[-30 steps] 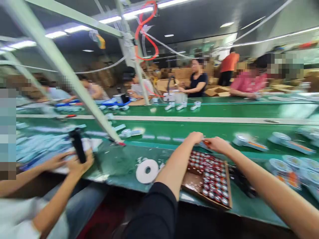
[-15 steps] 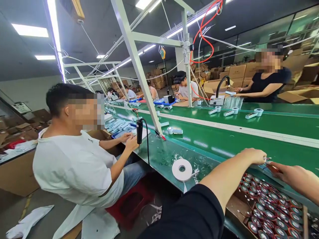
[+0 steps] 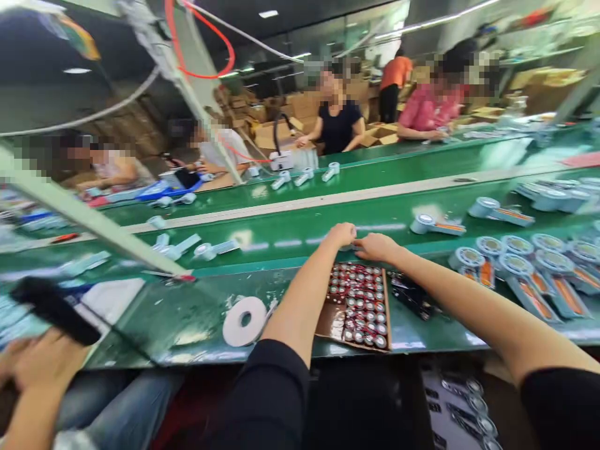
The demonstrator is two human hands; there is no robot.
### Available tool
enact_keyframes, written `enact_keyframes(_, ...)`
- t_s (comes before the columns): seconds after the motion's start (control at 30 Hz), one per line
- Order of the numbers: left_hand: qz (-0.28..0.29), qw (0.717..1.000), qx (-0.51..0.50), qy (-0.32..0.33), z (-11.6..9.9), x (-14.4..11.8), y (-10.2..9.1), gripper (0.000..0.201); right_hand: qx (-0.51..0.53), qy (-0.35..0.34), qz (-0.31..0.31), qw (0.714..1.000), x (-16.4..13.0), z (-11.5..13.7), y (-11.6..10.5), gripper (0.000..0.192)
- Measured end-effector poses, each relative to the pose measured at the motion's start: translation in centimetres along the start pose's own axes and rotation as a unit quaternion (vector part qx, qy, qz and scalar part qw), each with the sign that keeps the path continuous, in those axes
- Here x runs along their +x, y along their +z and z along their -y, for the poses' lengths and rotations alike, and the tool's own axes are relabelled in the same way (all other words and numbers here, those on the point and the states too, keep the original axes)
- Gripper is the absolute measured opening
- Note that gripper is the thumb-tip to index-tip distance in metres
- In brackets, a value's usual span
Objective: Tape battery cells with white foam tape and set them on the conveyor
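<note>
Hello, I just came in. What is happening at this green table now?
A person seated at the green conveyor line reaches forward with both arms. The left hand and right hand meet just beyond a cardboard tray of small round red-and-silver parts; what they pinch is too blurred to tell. A white tape roll lies left of the tray. A neighbour's hand holds a black tool.

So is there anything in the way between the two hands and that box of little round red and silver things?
Nothing visible is. The left hand and right hand meet at the conveyor edge just beyond the cardboard box of small round parts. Both forearms pass over it with no object between. What the fingers pinch is too blurred to tell.
</note>
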State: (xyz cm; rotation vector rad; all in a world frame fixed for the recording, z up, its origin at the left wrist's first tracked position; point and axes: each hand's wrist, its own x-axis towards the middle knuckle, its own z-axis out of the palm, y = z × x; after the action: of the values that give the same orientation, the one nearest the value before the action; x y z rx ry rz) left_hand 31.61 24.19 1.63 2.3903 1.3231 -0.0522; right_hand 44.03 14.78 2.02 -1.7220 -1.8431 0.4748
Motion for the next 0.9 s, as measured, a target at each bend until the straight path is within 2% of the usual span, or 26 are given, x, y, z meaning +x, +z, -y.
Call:
enact_keyframes(0.1, 0.004, 1.0, 0.027, 0.012, 0.6, 2.1, 0.1, 0.034, 0.078, 0.033, -0.003, 0.996, 1.5, -1.4, 0.2, 0.036)
enact_keyframes(0.2, -0.018, 0.999, 0.038, 0.0, 0.2, 1.8, -0.6, 0.032, 0.149, 0.022, -0.008, 0.989, 1.5, -0.8, -1.0, 0.037)
enact_keyframes(0.3, -0.045, 0.998, 0.034, -0.019, 0.0, 0.5, -2.0, 0.031, 0.213, 0.001, -0.025, 0.977, -0.6, 0.7, -2.5, 0.038)
enact_keyframes(0.37, -0.062, 0.998, 0.017, -0.016, 0.4, -0.7, -3.0, 0.026, 0.259, -0.001, -0.037, 0.965, -3.4, 1.5, -2.8, 0.052)
enact_keyframes(0.43, -0.089, 0.996, -0.006, 0.002, 0.9, -2.5, -3.6, 0.024, 0.383, 0.016, -0.044, 0.923, -7.1, 2.4, -2.7, 0.063)
enact_keyframes(0.5, -0.126, 0.991, -0.034, 0.033, 1.4, -5.4, -3.6, 0.027, 0.55, 0.041, -0.038, 0.833, -10.7, 3.6, -2.3, 0.059)
enact_keyframes(0.57, -0.181, 0.973, -0.104, 0.102, 1.5, -9.5, -3.2, 0.027, 0.668, 0.059, -0.022, 0.741, -13.3, 5.3, -1.7, 0.049)
enact_keyframes(0.63, -0.25, 0.929, -0.195, 0.193, 1.5, -14.6, -2.4, 0.023, 0.702, 0.062, 0.001, 0.71, -14.8, 7.2, -0.7, 0.047)
enact_keyframes(0.7, -0.318, 0.877, -0.245, 0.266, 1.4, -19.6, -1.5, 0.015, 0.7, 0.058, 0.02, 0.712, -15.4, 8.9, 0.5, 0.048)
enact_keyframes(0.77, -0.365, 0.844, -0.245, 0.307, 1.3, -23.8, -0.6, 0.009, 0.675, 0.042, 0.037, 0.736, -15.9, 10.2, 1.7, 0.049)
enact_keyframes(0.83, -0.399, 0.827, -0.233, 0.322, 1.5, -26.4, 0.1, 0.011, 0.639, 0.02, 0.058, 0.766, -16.4, 11.0, 2.9, 0.05)
enact_keyframes(0.9, -0.42, 0.826, -0.208, 0.312, 2.1, -27.8, 0.7, 0.012, 0.604, -0.002, 0.077, 0.793, -16.8, 11.3, 3.8, 0.051)
